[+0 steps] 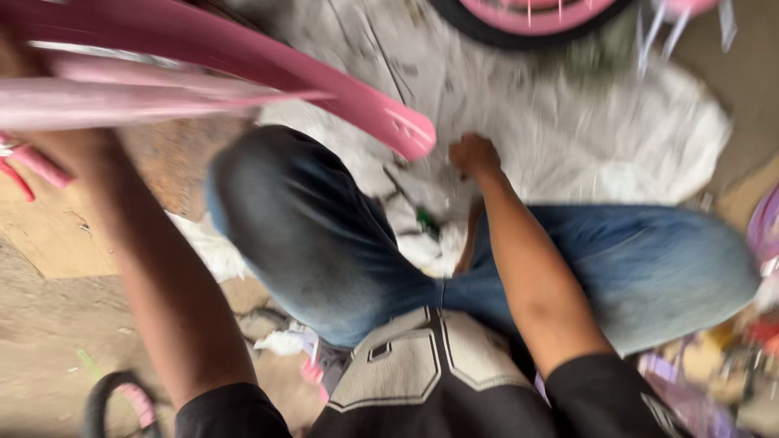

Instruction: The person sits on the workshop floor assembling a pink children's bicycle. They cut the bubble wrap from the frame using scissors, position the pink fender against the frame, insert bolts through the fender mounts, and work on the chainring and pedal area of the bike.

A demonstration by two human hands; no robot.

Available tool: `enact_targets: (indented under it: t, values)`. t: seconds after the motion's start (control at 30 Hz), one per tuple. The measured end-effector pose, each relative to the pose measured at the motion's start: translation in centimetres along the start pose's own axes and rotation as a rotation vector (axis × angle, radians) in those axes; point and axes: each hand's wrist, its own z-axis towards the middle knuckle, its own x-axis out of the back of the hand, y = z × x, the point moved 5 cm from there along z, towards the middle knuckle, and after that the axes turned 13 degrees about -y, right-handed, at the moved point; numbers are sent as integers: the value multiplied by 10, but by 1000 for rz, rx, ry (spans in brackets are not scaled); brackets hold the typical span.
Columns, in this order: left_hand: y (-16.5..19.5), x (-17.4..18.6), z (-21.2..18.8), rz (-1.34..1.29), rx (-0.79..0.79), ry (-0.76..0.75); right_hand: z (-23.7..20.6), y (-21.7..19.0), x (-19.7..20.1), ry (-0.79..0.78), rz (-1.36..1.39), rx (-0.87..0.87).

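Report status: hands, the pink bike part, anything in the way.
Left hand up at the pink bike frame, grip blurred. Right hand closed, low over the white sheet, near the pink fender. Knees crowd the space.

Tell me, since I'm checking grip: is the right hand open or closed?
Closed: the right hand is a fist above the white cloth; blur hides what it holds.
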Motion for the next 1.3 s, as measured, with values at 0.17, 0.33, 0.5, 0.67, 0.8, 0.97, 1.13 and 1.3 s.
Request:
enact_targets:
  t: [0.17,0.33,0.5,0.67,0.8,0.97,1.13,1.3]
  values:
    - [44,-11,-8,-232,-106,117,-14,-72,89,-342,176,24]
    - [92,-22,-14,-432,-34,124,-57,-149,174,-427,-95,-58]
    - [126,-9,-9,-114,-290,193,-93,-219,248,-324,-644,112]
    - [125,-10,-7,-142,-290,174,-148,-259,290,-171,-795,367]
    - [117,-23,-12,-309,-175,54,-212,-280,322,-76,-640,282]
    - [133,-9,-6,-219,-231,88,-291,-353,345,136,-358,778]
    - [141,-10,-6,-115,-218,107,-269,-408,331,3,143,1299]
    - [166,5,22,-234,-319,194,-264,-445,319,316,-178,1573]
